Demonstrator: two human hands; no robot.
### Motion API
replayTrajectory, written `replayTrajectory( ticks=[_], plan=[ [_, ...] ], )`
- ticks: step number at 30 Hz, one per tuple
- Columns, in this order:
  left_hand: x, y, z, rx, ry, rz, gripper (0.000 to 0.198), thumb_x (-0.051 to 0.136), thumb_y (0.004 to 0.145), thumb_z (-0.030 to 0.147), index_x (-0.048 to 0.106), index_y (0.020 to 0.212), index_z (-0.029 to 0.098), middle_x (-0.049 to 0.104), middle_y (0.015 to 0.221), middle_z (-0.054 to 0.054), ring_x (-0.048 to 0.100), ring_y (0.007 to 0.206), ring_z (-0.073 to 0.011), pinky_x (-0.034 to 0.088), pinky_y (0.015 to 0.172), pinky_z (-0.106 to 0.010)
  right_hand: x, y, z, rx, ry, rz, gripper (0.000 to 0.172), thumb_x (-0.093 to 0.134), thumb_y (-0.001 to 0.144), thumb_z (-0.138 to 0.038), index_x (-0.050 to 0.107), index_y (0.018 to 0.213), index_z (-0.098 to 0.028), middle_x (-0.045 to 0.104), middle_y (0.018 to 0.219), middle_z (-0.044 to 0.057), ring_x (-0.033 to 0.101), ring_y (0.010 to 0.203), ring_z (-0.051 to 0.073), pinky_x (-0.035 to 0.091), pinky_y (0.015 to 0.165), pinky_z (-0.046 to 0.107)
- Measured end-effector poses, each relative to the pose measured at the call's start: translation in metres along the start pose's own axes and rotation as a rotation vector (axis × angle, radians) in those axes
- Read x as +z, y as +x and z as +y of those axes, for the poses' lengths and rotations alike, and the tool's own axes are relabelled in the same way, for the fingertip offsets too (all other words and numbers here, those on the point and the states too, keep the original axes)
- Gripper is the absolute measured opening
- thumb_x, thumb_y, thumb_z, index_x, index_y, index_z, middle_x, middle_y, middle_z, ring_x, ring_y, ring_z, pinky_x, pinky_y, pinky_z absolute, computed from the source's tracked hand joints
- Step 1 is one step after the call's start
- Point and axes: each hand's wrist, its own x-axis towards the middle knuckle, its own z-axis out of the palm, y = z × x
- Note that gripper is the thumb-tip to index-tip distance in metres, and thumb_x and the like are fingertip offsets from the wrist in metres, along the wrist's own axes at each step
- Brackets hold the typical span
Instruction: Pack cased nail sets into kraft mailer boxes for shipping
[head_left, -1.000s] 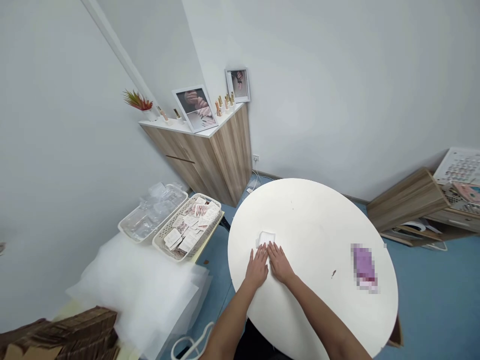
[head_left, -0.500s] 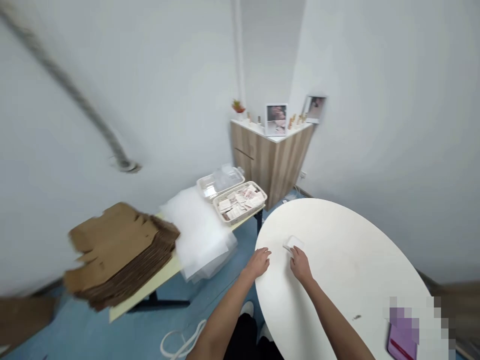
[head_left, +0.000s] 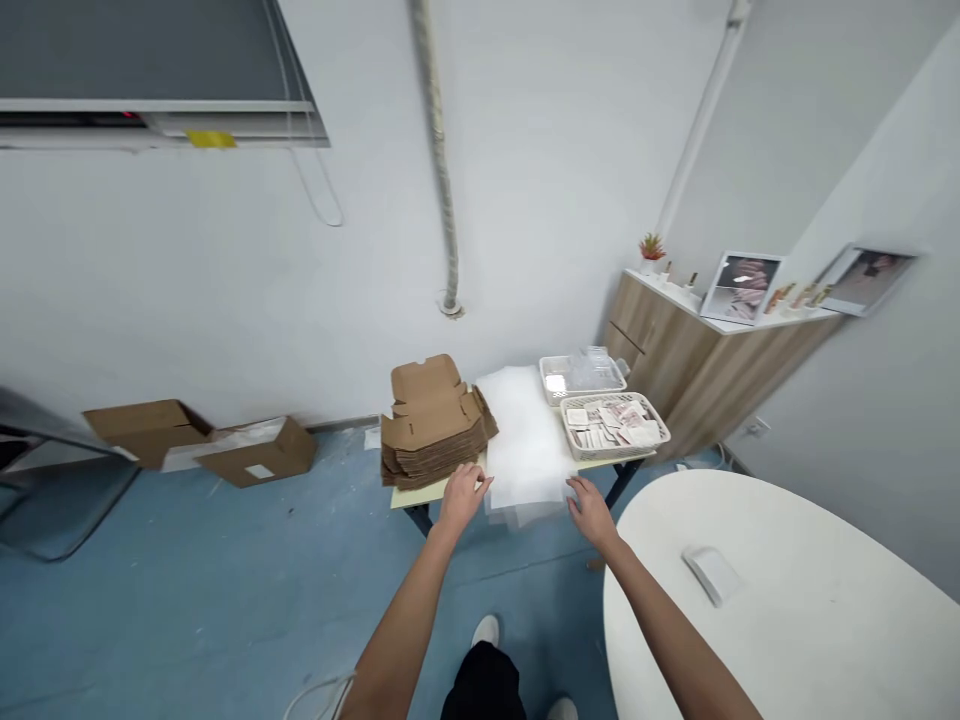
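A stack of thin white translucent packing sheets [head_left: 525, 435] lies on the narrow table, its lower edge hanging over the front. My left hand [head_left: 461, 497] is at the front left corner of the sheets, close to the flattened cardboard boxes [head_left: 431, 425]; its fingers are curved with a gap to the thumb. By the front right corner of the sheets is my right hand [head_left: 591, 512], fingers spread. Neither hand visibly grips a sheet. A small white packet-like object [head_left: 711, 574] rests on the round white table [head_left: 795, 640].
A white basket of small packets [head_left: 613, 425] and a clear-plastic-filled tray [head_left: 582, 376] stand right of the sheets. Open cardboard boxes [head_left: 259, 452] sit on the blue floor at left. A wood-grain cabinet [head_left: 697, 370] fills the corner.
The view has turned left, towards the narrow table. My right hand has let go of the white object, leaving it on the round table. Both hands have moved to the sheets.
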Motion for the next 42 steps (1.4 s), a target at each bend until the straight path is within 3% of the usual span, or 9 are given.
replayTrajectory(
  ticks=[4,8,14,21,28,31,35,38,42],
  plan=[
    [-0.042,0.004,-0.067,-0.058,0.089,0.050,0.023,0.046,0.094,0.036,0.057,0.082,0.021,0.058,0.084,-0.004,0.056,0.085,-0.0229,0.046,0.077,-0.035,0.028,0.057,-0.072,-0.136,0.050,-0.070,0.035,0.043,0.087,-0.017,0.059,0.119,-0.018,0.060,0.121,0.012,0.054,0.113,0.026,0.045,0.097,0.041],
    [-0.055,0.011,-0.116,-0.020,0.106,0.056,0.024,0.047,0.094,0.036,0.056,0.111,0.020,0.059,0.109,-0.009,0.056,0.103,-0.0253,0.045,0.089,-0.038,0.055,0.110,-0.141,-0.271,0.055,-0.101,0.034,0.044,0.087,-0.014,0.059,0.118,-0.018,0.060,0.118,0.011,0.054,0.108,0.024,0.044,0.095,0.040],
    [-0.064,0.038,-0.158,-0.057,0.180,-0.187,0.035,0.058,0.087,0.046,0.057,0.109,0.019,0.058,0.111,-0.012,0.058,0.105,-0.0283,0.047,0.087,-0.038,0.073,0.164,-0.204,-0.409,-0.033,-0.124,0.027,0.049,0.088,-0.017,0.059,0.113,-0.019,0.061,0.108,0.010,0.053,0.104,0.024,0.041,0.093,0.039],
    [-0.087,0.085,-0.185,-0.134,0.102,-0.538,0.059,0.073,0.065,0.063,0.056,0.103,0.020,0.061,0.107,-0.008,0.061,0.098,-0.0275,0.046,0.076,-0.031,0.073,0.206,-0.216,-0.346,-0.153,-0.332,0.028,0.063,0.083,-0.029,0.063,0.110,-0.023,0.064,0.108,0.007,0.053,0.107,0.024,0.029,0.101,0.043],
    [-0.089,0.110,-0.201,-0.170,0.018,-0.740,0.066,0.078,0.050,0.065,0.054,0.095,0.023,0.064,0.101,-0.004,0.061,0.093,-0.0252,0.044,0.069,-0.027,0.063,0.235,-0.214,-0.246,-0.163,-0.511,0.042,0.068,0.077,-0.048,0.066,0.113,-0.025,0.062,0.117,0.007,0.052,0.110,0.026,0.031,0.097,0.042],
    [-0.088,0.114,-0.205,-0.155,0.003,-0.767,0.066,0.078,0.049,0.064,0.054,0.094,0.023,0.064,0.100,-0.004,0.061,0.092,-0.0243,0.043,0.068,-0.026,0.060,0.240,-0.216,-0.193,-0.201,-0.504,0.044,0.055,0.085,-0.057,0.067,0.113,-0.026,0.061,0.120,0.008,0.049,0.112,0.027,0.033,0.094,0.042],
    [-0.089,0.114,-0.212,-0.120,-0.045,-0.746,0.058,0.077,0.054,0.060,0.057,0.094,0.023,0.065,0.095,-0.001,0.061,0.091,-0.0224,0.043,0.067,-0.024,0.060,0.240,-0.217,-0.175,-0.365,-0.368,0.046,0.037,0.095,-0.052,0.070,0.105,-0.023,0.061,0.117,0.012,0.046,0.113,0.029,0.032,0.095,0.043],
    [-0.091,0.112,-0.212,-0.072,-0.116,-0.689,0.037,0.071,0.068,0.049,0.062,0.093,0.022,0.067,0.091,0.000,0.063,0.088,-0.0192,0.045,0.068,-0.023,0.065,0.241,-0.219,-0.159,-0.436,-0.307,0.041,0.036,0.097,-0.042,0.068,0.104,-0.017,0.063,0.113,0.014,0.050,0.109,0.027,0.034,0.094,0.040],
    [-0.092,0.104,-0.197,-0.021,-0.107,-0.595,0.010,0.061,0.079,0.026,0.065,0.087,0.021,0.067,0.097,-0.003,0.063,0.093,-0.0198,0.046,0.077,-0.026,0.069,0.250,-0.225,-0.005,-0.377,-0.276,0.034,0.040,0.095,-0.036,0.059,0.112,-0.014,0.067,0.105,0.014,0.058,0.101,0.025,0.040,0.086,0.035]
  ],
)
